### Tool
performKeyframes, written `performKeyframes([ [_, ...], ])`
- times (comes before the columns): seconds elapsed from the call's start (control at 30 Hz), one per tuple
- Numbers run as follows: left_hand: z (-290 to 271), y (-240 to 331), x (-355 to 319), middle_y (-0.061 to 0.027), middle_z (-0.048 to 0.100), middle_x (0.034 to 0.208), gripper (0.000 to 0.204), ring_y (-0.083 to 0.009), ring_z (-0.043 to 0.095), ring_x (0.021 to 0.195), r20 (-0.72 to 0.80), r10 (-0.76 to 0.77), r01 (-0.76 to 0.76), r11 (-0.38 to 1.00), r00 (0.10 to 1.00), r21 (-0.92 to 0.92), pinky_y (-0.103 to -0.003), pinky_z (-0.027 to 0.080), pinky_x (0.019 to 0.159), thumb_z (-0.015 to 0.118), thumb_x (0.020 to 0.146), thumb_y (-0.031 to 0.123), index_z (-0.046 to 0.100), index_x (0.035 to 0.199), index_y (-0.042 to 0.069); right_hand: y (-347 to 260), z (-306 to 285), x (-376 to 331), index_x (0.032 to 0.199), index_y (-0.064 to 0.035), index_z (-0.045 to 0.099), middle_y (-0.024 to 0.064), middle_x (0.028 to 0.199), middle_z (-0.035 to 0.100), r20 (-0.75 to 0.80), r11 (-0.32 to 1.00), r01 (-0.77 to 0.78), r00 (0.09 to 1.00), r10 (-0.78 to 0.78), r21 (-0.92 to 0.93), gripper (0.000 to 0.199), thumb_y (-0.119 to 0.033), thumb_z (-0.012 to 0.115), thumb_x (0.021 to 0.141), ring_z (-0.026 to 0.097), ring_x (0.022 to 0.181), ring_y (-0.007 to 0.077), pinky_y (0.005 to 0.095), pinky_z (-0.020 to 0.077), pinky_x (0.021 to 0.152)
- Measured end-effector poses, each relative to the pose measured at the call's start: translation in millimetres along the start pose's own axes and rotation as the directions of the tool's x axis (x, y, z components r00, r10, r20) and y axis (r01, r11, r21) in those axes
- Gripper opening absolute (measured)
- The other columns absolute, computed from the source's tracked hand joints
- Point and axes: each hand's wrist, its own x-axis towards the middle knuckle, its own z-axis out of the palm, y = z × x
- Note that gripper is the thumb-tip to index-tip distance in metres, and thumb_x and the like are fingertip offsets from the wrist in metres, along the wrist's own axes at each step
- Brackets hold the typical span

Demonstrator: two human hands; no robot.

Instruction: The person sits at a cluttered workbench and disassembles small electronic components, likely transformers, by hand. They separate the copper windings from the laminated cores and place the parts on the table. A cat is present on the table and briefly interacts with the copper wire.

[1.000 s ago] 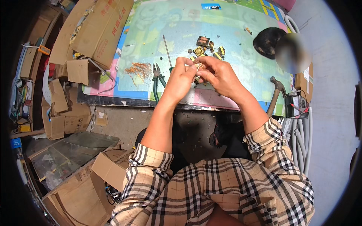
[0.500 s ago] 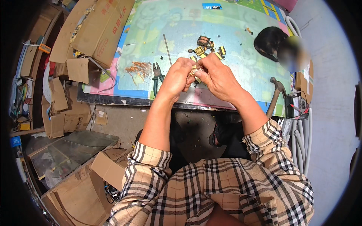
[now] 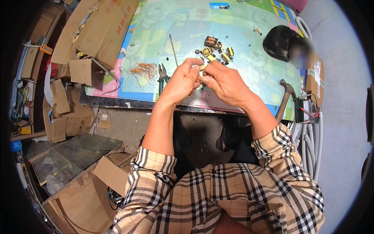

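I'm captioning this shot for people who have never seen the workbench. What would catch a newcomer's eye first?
Both hands meet at the middle: the left hand and right hand pinch a small part wound with copper wire between the fingertips. Just beyond lies a cluster of small yellow-and-black parts on the pale green mat, with a tangle of copper wire and green-handled pliers to the left.

1. The worktop [image 3: 241, 35] wears a pale green, printed mat.
2. On it lie green-handled pliers [image 3: 161, 76], a tangle of copper wire [image 3: 143, 71] just beside them, and a thin metal rod [image 3: 173, 50].
3. Farther back — a cluster of small yellow-wrapped components [image 3: 216, 50].
4. Flattened cardboard [image 3: 97, 29] overlaps the left edge.
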Motion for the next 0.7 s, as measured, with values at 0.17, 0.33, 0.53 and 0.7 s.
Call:
performKeyframes([
  [0.17,8,-12,11,-0.0064,0.053,0.063,0.022,-0.0204,0.052,0.053,-0.166,0.488,-0.340,0.777,0.857,0.530,-0.034,0.040,0.048,0.046,0.097,0.016,0.047,0.114,0.003,13,19,3,0.086,-0.0029,0.056,0.0131,0.070,0.056,0.036,0.943,-0.188,0.982,0.186,0.274,0.033,-0.034,0.049,0.095,0.057,0.062,0.0291,0.0407,0.0446,0.060],
  [0.33,17,-21,6,-0.0180,0.058,0.064,0.018,-0.0407,0.060,0.061,-0.020,0.750,-0.385,0.361,0.661,0.849,-0.048,0.046,0.055,0.048,0.095,0.013,0.044,0.109,0.003,9,10,7,0.075,-0.0044,0.054,0.0061,0.062,0.052,0.468,0.210,-0.612,0.745,0.475,0.762,0.035,-0.031,0.046,0.097,0.040,0.047,0.0107,0.0268,0.0317,0.044],
  [0.53,16,-30,8,-0.0104,0.052,0.061,0.015,-0.0206,0.050,0.051,-0.229,0.491,-0.302,0.776,0.841,0.554,-0.030,0.038,0.049,0.047,0.098,0.018,0.050,0.094,0.003,10,2,9,0.081,-0.0005,0.057,0.0055,0.066,0.056,0.392,0.552,-0.582,0.812,0.432,0.597,0.041,-0.036,0.046,0.097,0.048,0.049,0.0098,0.0238,0.0369,0.048],
  [0.7,-2,-18,10,0.0034,0.041,0.058,0.013,-0.0045,0.029,0.043,-0.106,-0.061,0.034,0.971,0.992,-0.236,-0.021,0.021,0.039,0.047,0.098,0.020,0.048,0.091,0.008,17,-7,0,0.092,0.0006,0.066,0.0053,0.081,0.061,0.110,0.706,-0.306,0.944,0.310,0.639,0.027,-0.022,0.052,0.095,0.058,0.064,0.0125,0.0276,0.0471,0.062],
])
